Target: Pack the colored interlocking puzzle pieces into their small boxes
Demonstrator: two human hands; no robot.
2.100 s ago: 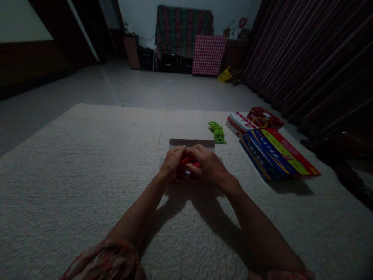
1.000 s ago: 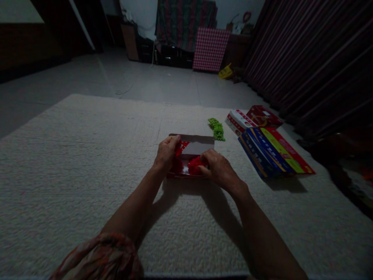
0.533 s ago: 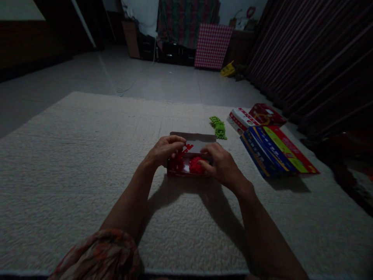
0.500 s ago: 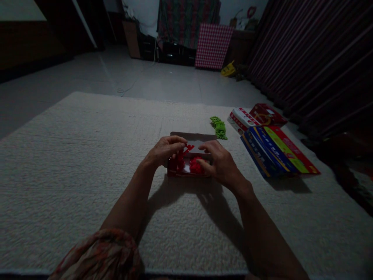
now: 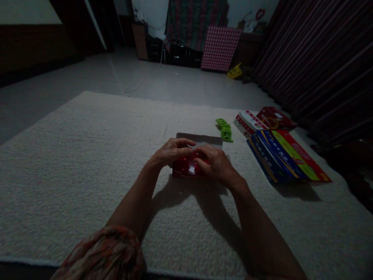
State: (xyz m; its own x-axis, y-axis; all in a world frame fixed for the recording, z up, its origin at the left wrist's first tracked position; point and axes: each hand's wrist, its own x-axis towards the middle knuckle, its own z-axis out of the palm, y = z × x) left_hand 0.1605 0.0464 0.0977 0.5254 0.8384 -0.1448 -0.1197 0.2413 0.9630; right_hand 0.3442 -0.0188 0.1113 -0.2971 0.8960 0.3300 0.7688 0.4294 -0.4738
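A small open cardboard box (image 5: 201,139) stands on the pale quilted mat, its lid raised at the far side. Small red plastic pieces (image 5: 186,165) lie inside, partly covered by my hands. My left hand (image 5: 171,151) is over the left part of the box, closed in a pinch on a red plastic piece that its fingers mostly hide. From the right, my right hand (image 5: 215,161) meets it, fingers curled, index fingertip at the same piece and thumb lower over the box. The exact shape of the piece is too dark to tell.
A heap of bright green plastic pieces (image 5: 224,130) lies beyond the box to the right. Farther right are a white and red box (image 5: 250,122), a dark red box (image 5: 275,118) and a colourful blue, green and red carton (image 5: 287,155). The quilted mat (image 5: 87,155) extends leftward.
My right hand has moved left, its fingers now closing at my left hand's fingertips over the red piece. The whole view has shifted slightly, so things appear farther right.
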